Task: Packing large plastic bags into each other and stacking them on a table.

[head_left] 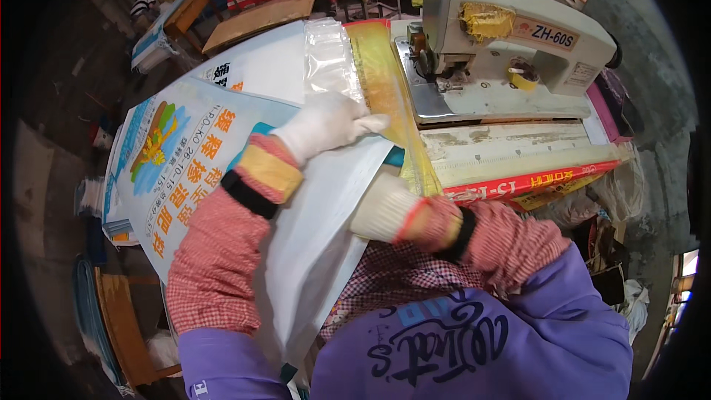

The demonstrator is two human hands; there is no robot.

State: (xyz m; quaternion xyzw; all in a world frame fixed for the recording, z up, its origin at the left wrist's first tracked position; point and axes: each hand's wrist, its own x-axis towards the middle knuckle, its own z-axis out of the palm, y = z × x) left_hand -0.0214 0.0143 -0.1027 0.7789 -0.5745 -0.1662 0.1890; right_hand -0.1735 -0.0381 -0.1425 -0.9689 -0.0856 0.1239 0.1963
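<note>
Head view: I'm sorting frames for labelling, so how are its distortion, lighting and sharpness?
Head view: strong fisheye, black corners, the sewing machine and table edge bowed; even light, mild sheen on the clear plastic liner; left hand and right hand on the white sack fairly sharp, rim dim.

The right hand (381, 211) has its fingers hidden under the white sack (318, 237).
</note>
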